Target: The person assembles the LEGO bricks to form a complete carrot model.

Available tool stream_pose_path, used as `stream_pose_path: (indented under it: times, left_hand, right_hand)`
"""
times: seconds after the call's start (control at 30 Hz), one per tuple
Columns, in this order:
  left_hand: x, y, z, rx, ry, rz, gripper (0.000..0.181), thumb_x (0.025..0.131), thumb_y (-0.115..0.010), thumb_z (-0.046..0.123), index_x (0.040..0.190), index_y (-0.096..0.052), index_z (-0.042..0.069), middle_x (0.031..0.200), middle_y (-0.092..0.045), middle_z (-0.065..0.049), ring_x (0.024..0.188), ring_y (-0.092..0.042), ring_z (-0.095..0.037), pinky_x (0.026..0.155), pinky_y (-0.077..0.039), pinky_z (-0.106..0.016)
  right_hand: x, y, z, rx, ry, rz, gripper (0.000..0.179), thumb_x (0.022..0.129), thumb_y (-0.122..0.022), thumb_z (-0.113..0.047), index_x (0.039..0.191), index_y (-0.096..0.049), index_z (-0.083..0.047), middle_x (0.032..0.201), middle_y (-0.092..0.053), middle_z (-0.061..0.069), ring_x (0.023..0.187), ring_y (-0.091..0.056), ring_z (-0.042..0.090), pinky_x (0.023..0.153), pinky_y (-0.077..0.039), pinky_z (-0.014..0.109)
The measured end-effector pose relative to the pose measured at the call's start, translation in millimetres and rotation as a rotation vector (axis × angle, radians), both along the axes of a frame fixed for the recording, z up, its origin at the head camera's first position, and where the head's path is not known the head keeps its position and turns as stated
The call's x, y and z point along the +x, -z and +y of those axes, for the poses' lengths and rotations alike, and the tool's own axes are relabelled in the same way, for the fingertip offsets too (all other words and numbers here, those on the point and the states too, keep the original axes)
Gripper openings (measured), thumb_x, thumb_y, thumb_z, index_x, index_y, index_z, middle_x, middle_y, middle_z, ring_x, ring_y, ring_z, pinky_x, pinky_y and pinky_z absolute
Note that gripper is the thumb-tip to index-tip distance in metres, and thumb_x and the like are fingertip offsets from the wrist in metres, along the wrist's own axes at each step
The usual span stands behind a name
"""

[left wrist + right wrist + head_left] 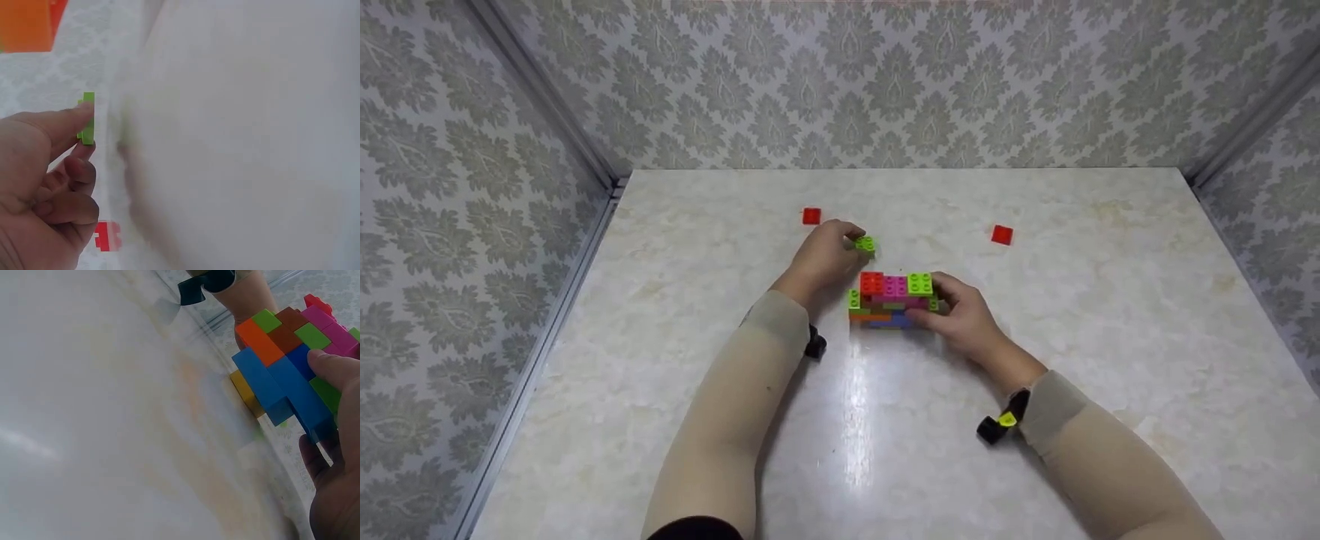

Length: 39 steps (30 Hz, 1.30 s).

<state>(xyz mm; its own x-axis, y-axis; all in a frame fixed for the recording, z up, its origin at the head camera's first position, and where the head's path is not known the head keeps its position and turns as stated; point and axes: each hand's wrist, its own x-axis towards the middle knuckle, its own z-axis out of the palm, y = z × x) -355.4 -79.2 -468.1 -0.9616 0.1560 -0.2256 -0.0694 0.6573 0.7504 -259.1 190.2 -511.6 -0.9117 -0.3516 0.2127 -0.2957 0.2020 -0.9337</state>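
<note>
My left hand (832,255) pinches a small green brick (865,245) between thumb and fingers, just behind the built block. In the left wrist view the green brick (88,118) is seen edge-on, its studs toward the palm side. My right hand (964,315) grips the right end of a multicoloured brick structure (896,287), thumb across its near face. Red, pink and green bricks form its top row. From the right wrist view the structure (284,349) shows blue, orange, brown and green bricks, with a yellow one underneath. Its far side is hidden.
Two red bricks lie on the pale marbled table (660,315): one red brick (811,216) just beyond my left hand, another red brick (1002,235) farther right. Patterned wall panels (847,82) border the table at the back and both sides.
</note>
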Motion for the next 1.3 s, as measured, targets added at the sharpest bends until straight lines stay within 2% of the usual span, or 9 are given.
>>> stream_pose_path:
  times: [0.23, 0.33, 0.43, 0.5, 0.63, 0.93, 1.17, 1.3]
  left_hand:
    - [17.2, 1.7, -9.9, 0.060, 0.015, 0.069, 0.038, 0.107, -0.079, 0.024, 0.144, -0.074, 0.017, 0.153, -0.067, -0.001, 0.157, -0.054, -0.025, 0.136, -0.040, -0.049]
    - [25.3, -0.9, -11.8, 0.091, 0.036, 0.114, 0.039, 0.108, -0.079, 0.024, 0.146, -0.074, 0.017, 0.154, -0.067, -0.002, 0.139, -0.063, -0.028, 0.125, -0.050, -0.047]
    - [33.4, -5.8, -13.0, 0.131, 0.067, 0.174, 0.039, 0.108, -0.079, 0.023, 0.146, -0.074, 0.016, 0.152, -0.068, -0.004, 0.113, -0.064, -0.027, 0.104, -0.057, -0.042]
    - [38.9, -9.8, -13.7, 0.155, 0.089, 0.220, 0.039, 0.108, -0.080, 0.024, 0.146, -0.075, 0.016, 0.149, -0.070, -0.005, 0.100, -0.061, -0.025, 0.093, -0.056, -0.039]
    - [50.3, -19.3, -14.8, 0.207, 0.098, 0.272, 0.039, 0.107, -0.081, 0.026, 0.144, -0.076, 0.016, 0.144, -0.072, -0.003, 0.092, -0.058, -0.020, 0.086, -0.052, -0.034]
    - [69.2, -47.8, -7.3, 0.256, 0.137, 0.363, 0.035, 0.105, -0.084, 0.027, 0.138, -0.079, 0.016, 0.139, -0.074, -0.002, 0.095, -0.057, -0.020, 0.085, -0.051, -0.035]
    - [83.1, -58.1, -1.8, 0.245, 0.258, 0.348, 0.034, 0.103, -0.086, 0.028, 0.135, -0.081, 0.017, 0.135, -0.076, -0.001, 0.111, -0.059, -0.035, 0.087, -0.048, -0.038]
    - [85.6, -58.4, 0.5, 0.206, 0.337, 0.329, 0.036, 0.102, -0.087, 0.029, 0.135, -0.081, 0.016, 0.134, -0.077, -0.003, 0.117, -0.060, -0.035, 0.094, -0.050, -0.041]
  right_hand:
    - [1.2, 1.6, -1, 0.006, -0.003, -0.002, 0.047, 0.099, -0.090, -0.014, 0.143, -0.074, -0.011, 0.138, -0.079, 0.005, 0.129, -0.071, 0.012, 0.114, -0.053, 0.022]
    - [1.0, 1.6, -2, -0.007, -0.005, -0.015, 0.047, 0.099, -0.089, -0.014, 0.143, -0.074, -0.011, 0.138, -0.078, 0.004, 0.130, -0.071, 0.013, 0.116, -0.052, 0.023]
    - [0.6, 1.8, -3, -0.018, -0.006, -0.033, 0.048, 0.099, -0.089, -0.013, 0.144, -0.073, -0.010, 0.139, -0.077, 0.004, 0.132, -0.069, 0.012, 0.118, -0.051, 0.023]
    - [0.6, 1.8, -3, -0.021, -0.004, -0.043, 0.048, 0.099, -0.089, -0.013, 0.144, -0.073, -0.010, 0.140, -0.077, 0.004, 0.133, -0.069, 0.012, 0.118, -0.050, 0.024]
    - [1.1, 0.9, -4, -0.008, -0.005, -0.044, 0.047, 0.100, -0.089, -0.014, 0.144, -0.073, -0.011, 0.139, -0.077, 0.004, 0.132, -0.069, 0.012, 0.117, -0.051, 0.024]
    - [0.4, -0.3, 0, -0.009, -0.005, -0.027, 0.046, 0.100, -0.088, -0.013, 0.143, -0.074, -0.011, 0.139, -0.078, 0.005, 0.132, -0.071, 0.011, 0.116, -0.052, 0.021]
    - [-0.5, -0.3, 1, -0.016, -0.007, -0.017, 0.045, 0.100, -0.088, -0.013, 0.143, -0.074, -0.010, 0.139, -0.078, 0.006, 0.131, -0.071, 0.012, 0.114, -0.053, 0.021]
    - [-0.7, 1.2, 1, -0.016, 0.004, -0.012, 0.045, 0.100, -0.087, -0.010, 0.143, -0.073, -0.008, 0.139, -0.079, 0.009, 0.128, -0.071, 0.010, 0.112, -0.054, 0.021]
